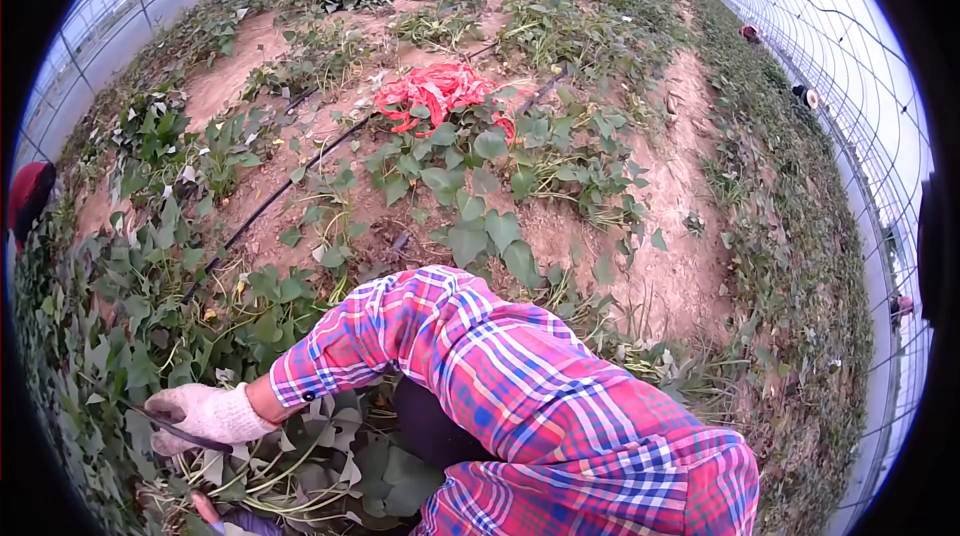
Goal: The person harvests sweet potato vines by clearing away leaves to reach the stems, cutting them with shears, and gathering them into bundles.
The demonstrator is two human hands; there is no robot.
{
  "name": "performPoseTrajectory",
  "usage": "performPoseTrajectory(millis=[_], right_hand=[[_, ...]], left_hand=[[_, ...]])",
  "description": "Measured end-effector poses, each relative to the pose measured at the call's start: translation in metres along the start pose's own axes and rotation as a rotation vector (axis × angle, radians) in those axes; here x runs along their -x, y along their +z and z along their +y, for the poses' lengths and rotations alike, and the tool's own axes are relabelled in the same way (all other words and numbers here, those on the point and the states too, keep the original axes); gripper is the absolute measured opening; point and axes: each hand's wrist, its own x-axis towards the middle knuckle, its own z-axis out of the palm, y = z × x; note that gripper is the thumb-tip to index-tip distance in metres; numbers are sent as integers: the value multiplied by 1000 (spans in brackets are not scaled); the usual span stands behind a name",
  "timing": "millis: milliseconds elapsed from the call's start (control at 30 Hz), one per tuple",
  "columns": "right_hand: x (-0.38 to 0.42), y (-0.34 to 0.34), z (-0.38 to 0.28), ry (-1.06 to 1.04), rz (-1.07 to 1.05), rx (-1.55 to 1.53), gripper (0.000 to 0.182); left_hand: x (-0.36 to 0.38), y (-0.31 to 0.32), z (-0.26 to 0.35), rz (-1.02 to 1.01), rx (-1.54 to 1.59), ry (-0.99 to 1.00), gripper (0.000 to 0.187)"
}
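My right hand point(208, 416), in a whitish knit glove below a plaid sleeve, reaches across to the lower left. Its fingers are closed around a thin, dark, curved tool point(185, 433) whose exact kind I cannot make out. Just below it, cut or bent pale stems of leafy vines point(265, 481) spread over the ground. At the bottom edge shows a small part of my left hand point(207, 508) with purple cloth beside it. The stems lie close to it, but its fingers are mostly hidden.
Red plastic strips point(435, 94) lie heaped on the soil ahead. A black drip hose point(270, 198) runs diagonally through the vines. A bare soil path point(680, 206) stretches along the right. Metal tunnel framing point(850, 66) curves overhead, and a person in red point(30, 198) is at the left edge.
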Motion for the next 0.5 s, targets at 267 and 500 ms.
performPoseTrajectory(millis=[267, 500], right_hand=[[13, -4, -64, 212, 74, -467, 39], [-17, -61, -22, 224, -74, -427, 43]], left_hand=[[22, -36, -51, -237, -1815, 1599, 36], [150, 9, -112, -164, -1583, 2131, 31]])
